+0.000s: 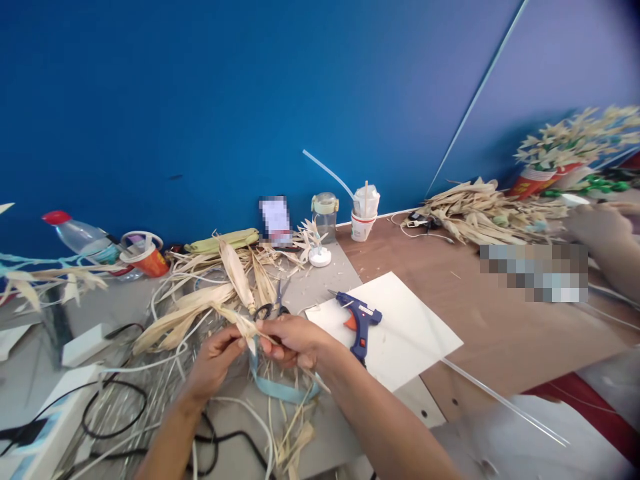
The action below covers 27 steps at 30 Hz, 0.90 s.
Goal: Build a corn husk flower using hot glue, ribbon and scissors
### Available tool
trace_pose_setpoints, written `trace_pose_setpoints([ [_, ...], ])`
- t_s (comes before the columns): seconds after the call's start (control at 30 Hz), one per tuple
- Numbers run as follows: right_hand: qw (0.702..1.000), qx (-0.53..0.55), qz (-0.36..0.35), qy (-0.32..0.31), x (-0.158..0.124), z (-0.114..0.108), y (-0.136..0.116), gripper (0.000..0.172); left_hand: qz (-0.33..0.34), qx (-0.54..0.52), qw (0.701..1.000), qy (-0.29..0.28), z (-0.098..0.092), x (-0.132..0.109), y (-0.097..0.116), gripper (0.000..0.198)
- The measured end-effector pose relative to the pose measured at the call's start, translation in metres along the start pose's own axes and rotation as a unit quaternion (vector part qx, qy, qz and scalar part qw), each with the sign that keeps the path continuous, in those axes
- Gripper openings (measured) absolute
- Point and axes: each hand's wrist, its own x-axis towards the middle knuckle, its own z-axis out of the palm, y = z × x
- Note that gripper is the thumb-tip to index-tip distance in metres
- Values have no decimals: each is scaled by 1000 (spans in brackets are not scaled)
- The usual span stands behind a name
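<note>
Low in the middle, my left hand [217, 360] and my right hand [295, 340] meet around a pale dried corn husk [245, 327]. The fingers of both are closed on it in a pinch. A light blue ribbon [285, 390] loops down beneath the hands; whether a finger holds it is hidden. Just beyond my fingertips lie scissors [273, 308], their handles partly covered. More dried husks [200, 307] are heaped behind and left of my hands. To the right, a blue glue gun [361, 323] rests on a white sheet [410, 340].
Cables [115, 407] and a white power strip [45, 433] crowd the left. Along the wall stand a bottle [83, 237], a red cup [150, 260], a phone [276, 220], a jar [325, 217] and a white cup [364, 223]. Another person's hand [600, 230] is blurred at right, near husks [480, 213].
</note>
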Motion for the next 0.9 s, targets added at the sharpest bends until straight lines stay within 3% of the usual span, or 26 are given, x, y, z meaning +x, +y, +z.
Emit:
trace_pose_setpoints([
  [0.13, 995, 83, 13, -60, -3, -6, 1, 38, -6, -14, 1000, -1, -2, -2, 0, 17],
  [0.3, 985, 161, -50, -46, -19, -33, -10, 40, -13, -64, 996, 60, -4, 0, 1, 15],
  [0.43, 954, 239, -164, 76, -27, -48, -22, 44, -36, -181, 975, 127, -1, 4, 5, 18],
  [0.6, 939, 232, -179, 182, -13, -41, -20, 50, -71, -224, 964, 126, 3, 7, 14, 20],
  [0.67, 929, 186, -195, 255, -7, -41, -16, 47, -78, -231, 963, 116, 3, 7, 15, 20],
  [0.77, 901, -5, -232, 368, -2, -45, -9, 43, -93, -223, 965, 98, 2, 7, 13, 22],
  [0.83, 845, -177, -246, 441, -1, -46, -5, 40, -99, -216, 967, 88, 1, 7, 11, 21],
  [0.9, 767, -318, -257, 495, -1, -43, -2, 36, -102, -211, 968, 85, 1, 8, 10, 19],
])
